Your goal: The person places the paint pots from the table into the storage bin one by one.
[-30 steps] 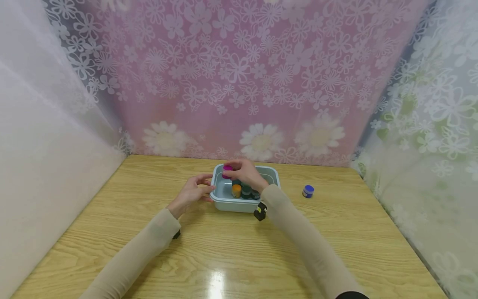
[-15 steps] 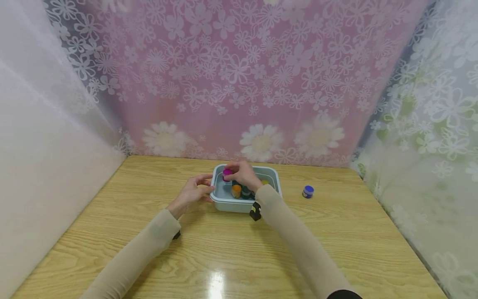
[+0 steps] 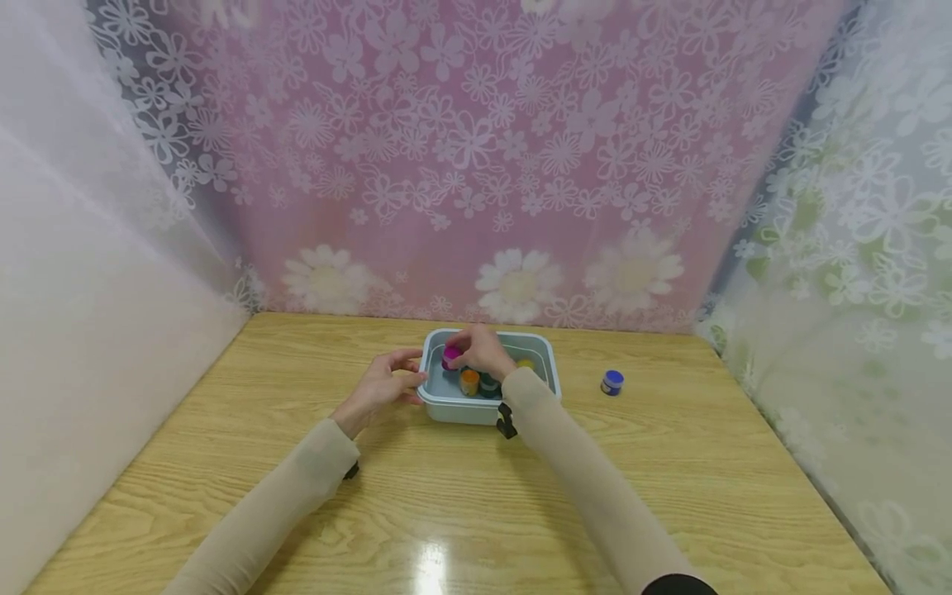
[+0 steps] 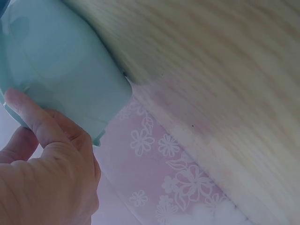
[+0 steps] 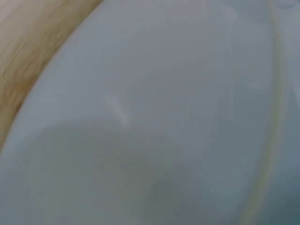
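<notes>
A pale blue plastic container [image 3: 487, 411] holds several small paint jars in the head view. My right hand [image 3: 482, 349] reaches inside and pinches a magenta paint jar [image 3: 450, 358] near the left end. In front of that jar stand an orange paint jar [image 3: 469, 382] and a dark green paint jar [image 3: 488, 384]. A yellow jar [image 3: 525, 364] shows partly behind my right wrist. My left hand [image 3: 383, 380] holds the container's left end at the rim, also seen in the left wrist view. Only blurred container wall [image 5: 154, 84] fills the right wrist view; no fingers show there.
A blue paint jar [image 3: 612, 383] stands alone on the wooden table [image 3: 372, 521], right of the container. A pink flowered curtain [image 3: 476, 165] hangs behind the table, and pale curtains hang at both sides.
My right hand has lowered the magenta jar deeper into the container, shifting slightly left. The yellow jar has come into sight behind the wrist. My left hand has stayed at the container's end.
</notes>
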### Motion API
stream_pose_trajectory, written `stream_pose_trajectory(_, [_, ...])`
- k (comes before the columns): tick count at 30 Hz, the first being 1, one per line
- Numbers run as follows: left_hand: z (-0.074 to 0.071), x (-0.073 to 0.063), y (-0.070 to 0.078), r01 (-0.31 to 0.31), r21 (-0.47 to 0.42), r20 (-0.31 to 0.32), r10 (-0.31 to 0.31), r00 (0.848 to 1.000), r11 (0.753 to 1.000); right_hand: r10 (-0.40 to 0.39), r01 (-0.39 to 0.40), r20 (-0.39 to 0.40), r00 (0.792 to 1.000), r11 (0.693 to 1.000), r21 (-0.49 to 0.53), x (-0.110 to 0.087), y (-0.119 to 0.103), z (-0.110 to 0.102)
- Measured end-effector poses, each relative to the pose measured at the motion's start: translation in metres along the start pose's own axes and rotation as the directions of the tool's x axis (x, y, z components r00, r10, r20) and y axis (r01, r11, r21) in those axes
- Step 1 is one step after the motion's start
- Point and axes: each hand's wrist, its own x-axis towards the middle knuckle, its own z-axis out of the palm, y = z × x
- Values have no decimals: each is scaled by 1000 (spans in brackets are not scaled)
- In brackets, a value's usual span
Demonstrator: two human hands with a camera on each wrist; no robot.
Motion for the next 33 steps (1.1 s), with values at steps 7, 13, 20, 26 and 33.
stream_pose_trajectory(7, [0, 0, -1, -6, 1, -3, 6, 1000, 1000, 8, -5, 38, 999, 998, -66, -1, 0, 1])
stream_pose_trajectory(13, [0, 0, -2, -11, 3, -2, 11, 1000, 1000, 10, -5, 47, 999, 995, -104, -2, -3, 2])
stream_pose_trajectory(20, [0, 0, -2, -12, 6, -3, 12, 1000, 1000, 1, 4, 34, 999, 990, -138, -2, -5, 3])
stream_pose_trajectory(26, [0, -1, -1, -17, 9, -4, 17, 1000, 1000, 26, -25, 9, 1000, 991, -132, -3, -4, 4])
stream_pose_trajectory(33, [1, -2, -1, -21, 16, 6, 21, 1000, 1000, 31, -31, -7, 1000, 990, -134, -5, -2, 2])
